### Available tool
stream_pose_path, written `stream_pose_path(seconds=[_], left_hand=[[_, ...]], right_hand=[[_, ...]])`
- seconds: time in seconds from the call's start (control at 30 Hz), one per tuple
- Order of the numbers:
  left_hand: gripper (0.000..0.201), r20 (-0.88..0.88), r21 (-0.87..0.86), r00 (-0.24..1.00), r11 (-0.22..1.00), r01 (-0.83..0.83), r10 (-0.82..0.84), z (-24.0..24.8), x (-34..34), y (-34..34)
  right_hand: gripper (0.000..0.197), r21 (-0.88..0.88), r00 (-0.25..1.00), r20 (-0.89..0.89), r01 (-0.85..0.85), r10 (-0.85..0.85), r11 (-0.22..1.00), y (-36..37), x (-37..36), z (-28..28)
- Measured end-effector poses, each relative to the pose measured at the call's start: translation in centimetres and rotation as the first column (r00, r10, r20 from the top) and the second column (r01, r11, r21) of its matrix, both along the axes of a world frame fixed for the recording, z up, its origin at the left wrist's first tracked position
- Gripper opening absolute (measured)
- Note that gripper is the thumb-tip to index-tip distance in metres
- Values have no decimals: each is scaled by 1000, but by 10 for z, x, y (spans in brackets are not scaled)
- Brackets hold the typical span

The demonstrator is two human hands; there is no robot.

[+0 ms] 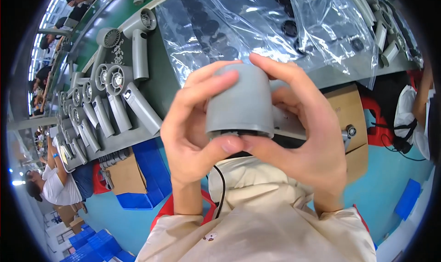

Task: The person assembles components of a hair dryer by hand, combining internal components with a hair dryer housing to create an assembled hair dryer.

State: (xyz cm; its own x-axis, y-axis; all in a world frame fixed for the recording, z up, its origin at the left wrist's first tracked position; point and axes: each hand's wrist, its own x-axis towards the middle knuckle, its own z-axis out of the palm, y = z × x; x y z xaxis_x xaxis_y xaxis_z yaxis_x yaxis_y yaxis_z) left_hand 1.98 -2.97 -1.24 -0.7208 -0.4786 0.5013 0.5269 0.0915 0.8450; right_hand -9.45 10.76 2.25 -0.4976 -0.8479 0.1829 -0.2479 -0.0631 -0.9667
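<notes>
A grey hair dryer (241,101) is held up in front of my chest, its round barrel between both hands. My left hand (183,119) wraps the barrel's left side, fingers over the top and thumb at the lower rim. On the other side, my right hand (317,128) curls around it, with its index fingertip near the top and its thumb also pressed to the lower rim. The two thumbs nearly meet there, beside a dark opening. Part of what seems to be the handle shows behind my right fingers; the rest is hidden.
Several grey hair dryers (138,108) lie in rows on the bench at left, near small white pieces (118,53). Clear plastic bags (271,27) with black round parts cover the far bench. Cardboard boxes (347,110) stand below at right. A co-worker (59,181) sits at far left.
</notes>
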Motion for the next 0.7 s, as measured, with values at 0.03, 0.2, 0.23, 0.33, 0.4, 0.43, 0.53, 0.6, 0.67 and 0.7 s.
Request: stream_pose_path(seconds=[0.03, 0.2, 0.23, 0.33, 0.4, 0.43, 0.53, 0.6, 0.67, 0.7], left_hand=[[61, 29, -54, 998, 997, 49, -47, 0, 0, -4], [49, 161, -237, 985, 966, 101, -64, -1, 4, 7], [51, 254, -342, 964, 925, 165, -79, -4, 11, 7], [46, 432, -215, 874, 916, 340, -223, -10, 31, 30], [44, 549, -176, 787, 882, 437, -280, -16, 45, 41], [44, 567, -133, 763, 879, 457, -311, -21, 47, 45], [42, 584, -88, 725, 860, 503, -365, -21, 48, 48], [41, 576, -105, 722, 841, 530, -383, -23, 45, 49], [38, 565, -128, 725, 827, 548, -394, -29, 40, 49], [37, 580, -148, 728, 831, 536, -366, -28, 41, 53]], right_hand=[[75, 26, 997, -66, -34, 36, 999, 2, -2, -1], [65, 127, 977, 210, -65, 37, 990, 13, 3, -14], [65, 224, 969, 231, -137, 84, 965, 20, 6, -19], [69, 305, 957, 275, -181, 95, 935, 49, 32, -39], [72, 423, 941, 335, -195, 47, 885, 68, 49, -44], [74, 438, 928, 372, -189, 14, 879, 74, 58, -51], [74, 397, 941, 336, -109, -34, 911, 85, 70, -53], [73, 391, 934, 351, -87, -61, 916, 88, 73, -55], [73, 378, 934, 347, -54, -87, 924, 90, 69, -62], [71, 374, 926, 367, -62, -86, 925, 94, 71, -65]])
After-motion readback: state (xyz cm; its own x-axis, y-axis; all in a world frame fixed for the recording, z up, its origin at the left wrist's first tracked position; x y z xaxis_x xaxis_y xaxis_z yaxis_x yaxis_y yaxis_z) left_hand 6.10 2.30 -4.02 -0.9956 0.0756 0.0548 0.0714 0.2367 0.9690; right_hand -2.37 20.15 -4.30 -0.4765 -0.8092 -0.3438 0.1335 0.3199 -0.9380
